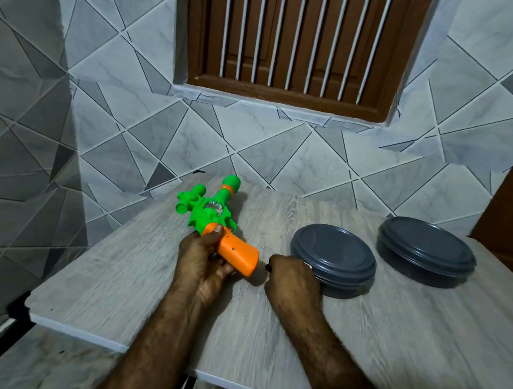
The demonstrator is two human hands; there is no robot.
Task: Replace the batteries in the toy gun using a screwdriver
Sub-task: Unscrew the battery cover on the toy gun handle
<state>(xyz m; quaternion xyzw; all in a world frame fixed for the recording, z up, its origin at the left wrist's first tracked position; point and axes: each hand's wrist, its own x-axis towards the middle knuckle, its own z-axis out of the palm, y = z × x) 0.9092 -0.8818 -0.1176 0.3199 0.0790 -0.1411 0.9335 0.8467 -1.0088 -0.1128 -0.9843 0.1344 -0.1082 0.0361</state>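
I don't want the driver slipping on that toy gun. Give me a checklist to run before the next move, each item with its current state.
1. Toy gun held firm: the left hand grips it at the orange handle. Ok.
2. Screw reachable: a small dark spot, probably the screw, faces up on the handle, uncovered. Ok.
3. Screwdriver in hand: the right hand is curled round a dark object, and only its end shows. Cannot tell.
4. Tool on the screw: the right hand sits apart from the handle. Not ok.
5. Working space: the nearer grey container lies right beside the right hand and may crowd it. Not ok.
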